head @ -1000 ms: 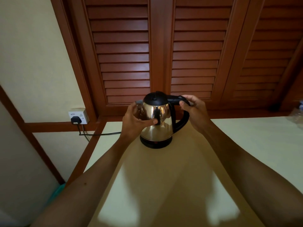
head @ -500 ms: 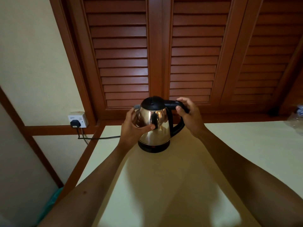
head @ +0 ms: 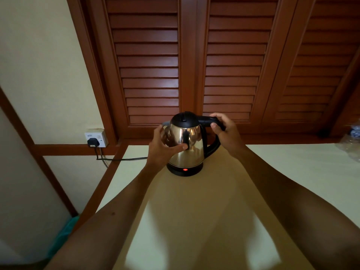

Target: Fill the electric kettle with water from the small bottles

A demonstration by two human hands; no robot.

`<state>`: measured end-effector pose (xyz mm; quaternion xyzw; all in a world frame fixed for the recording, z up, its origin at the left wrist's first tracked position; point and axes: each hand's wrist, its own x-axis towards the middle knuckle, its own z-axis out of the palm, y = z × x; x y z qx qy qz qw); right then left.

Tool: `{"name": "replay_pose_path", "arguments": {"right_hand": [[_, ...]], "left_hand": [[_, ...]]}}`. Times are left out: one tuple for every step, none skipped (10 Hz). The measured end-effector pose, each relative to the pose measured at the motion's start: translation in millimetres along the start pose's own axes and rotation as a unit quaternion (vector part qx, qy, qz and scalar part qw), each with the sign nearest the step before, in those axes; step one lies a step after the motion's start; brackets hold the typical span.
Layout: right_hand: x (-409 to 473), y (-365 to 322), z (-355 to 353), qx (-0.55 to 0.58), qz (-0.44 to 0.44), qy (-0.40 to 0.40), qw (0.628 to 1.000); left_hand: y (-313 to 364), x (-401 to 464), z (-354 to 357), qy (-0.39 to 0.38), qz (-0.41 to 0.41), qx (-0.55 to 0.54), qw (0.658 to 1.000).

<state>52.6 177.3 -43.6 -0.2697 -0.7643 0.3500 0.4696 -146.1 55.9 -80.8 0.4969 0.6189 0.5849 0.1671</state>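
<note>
Gripping unlabelled kettle (head: 187,145), both hands.

Kettle (head: 188,145) on table (head: 272,172), socket (head: 96,139) left, bottles (head: 351,145) far right

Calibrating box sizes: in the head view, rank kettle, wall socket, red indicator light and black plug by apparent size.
1. kettle
2. wall socket
3. black plug
4. red indicator light
The socket sits farther back than the kettle, so true sizes may differ.
</note>
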Motion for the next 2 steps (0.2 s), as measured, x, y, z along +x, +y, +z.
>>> {"name": "replay_pose_path", "arguments": {"right_hand": [[1,-8,0,0.008,0.013,0.013,1.000],[-19,8,7,0.033,0.012,0.044,0.998]], "left_hand": [[5,-1,0,0.004,0.007,0.005,1.000],[-3,-4,-1,-0.006,0.028,-0.004,1.000]]}}
